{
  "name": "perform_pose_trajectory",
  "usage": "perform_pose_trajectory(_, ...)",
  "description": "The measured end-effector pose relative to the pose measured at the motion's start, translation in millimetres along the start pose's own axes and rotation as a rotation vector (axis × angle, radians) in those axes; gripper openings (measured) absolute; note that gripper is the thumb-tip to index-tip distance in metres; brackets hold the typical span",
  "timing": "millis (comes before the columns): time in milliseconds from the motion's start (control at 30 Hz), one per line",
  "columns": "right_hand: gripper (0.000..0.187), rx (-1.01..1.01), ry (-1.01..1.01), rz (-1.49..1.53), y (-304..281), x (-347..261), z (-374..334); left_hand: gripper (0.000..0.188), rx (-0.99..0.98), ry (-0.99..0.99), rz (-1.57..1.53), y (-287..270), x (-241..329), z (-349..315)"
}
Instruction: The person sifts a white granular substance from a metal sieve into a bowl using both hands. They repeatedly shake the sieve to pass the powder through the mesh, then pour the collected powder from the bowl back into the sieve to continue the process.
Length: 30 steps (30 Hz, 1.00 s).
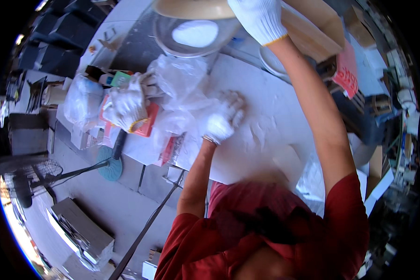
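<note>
My right hand (259, 21), in a white knitted glove with a yellow cuff edge, is at the top edge of the picture. Its fingers, partly cut off, meet the rim of a tan round tray-like thing (196, 9) and appear to grip it. Below that rim stands a metal basin (161, 39) with a white round mass (195, 33) in it. On the pale worktable (275, 100) rests my left hand (223, 119), gloved in white with greyed fingertips. Its fingers are slightly bent and apart, and I see nothing in them. Beside it lies a crumpled clear plastic bag (179, 84).
Spare white gloves (128, 105) lie on a red box (147, 121) at the left. A cardboard box (312, 35) stands beyond my right forearm. Left of the table are a fan (30, 179) and a dark pole (144, 231). Dark bins (70, 30) stand at the far left.
</note>
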State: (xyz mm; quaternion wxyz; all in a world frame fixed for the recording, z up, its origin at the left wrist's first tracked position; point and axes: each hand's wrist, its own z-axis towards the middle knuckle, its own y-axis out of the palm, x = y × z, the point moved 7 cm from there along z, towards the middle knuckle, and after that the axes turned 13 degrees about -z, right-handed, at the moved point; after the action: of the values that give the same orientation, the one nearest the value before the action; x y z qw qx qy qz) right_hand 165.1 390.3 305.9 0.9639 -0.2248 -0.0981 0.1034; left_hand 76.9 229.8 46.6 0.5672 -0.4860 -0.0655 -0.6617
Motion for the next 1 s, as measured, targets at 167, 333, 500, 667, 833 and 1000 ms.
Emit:
perform_pose_trajectory(167,0.034,0.231,0.367,0.348,-69,56,-32,0.04,-0.067,-0.056,0.017,2,1,9)
perform_pose_trajectory(333,0.036,0.087,1.13,0.676,-161,141,-167,0.053,-0.1,-0.076,0.239,30,-4,23)
perform_pose_trajectory(500,0.038,0.228,1.582,0.833,-235,151,-312,0.065,-0.34,0.043,0.224,101,2,70)
perform_pose_trajectory(667,0.042,0.316,1.738,0.822,-289,132,-396,0.073,-0.735,0.283,0.1,141,48,74)
perform_pose_trajectory(833,0.045,0.391,1.808,0.789,-332,121,-434,0.067,-0.916,0.341,-0.138,100,82,32)
perform_pose_trajectory(1000,0.044,0.494,1.865,0.75,-330,105,-436,0.055,-0.778,0.274,-0.2,84,80,39)
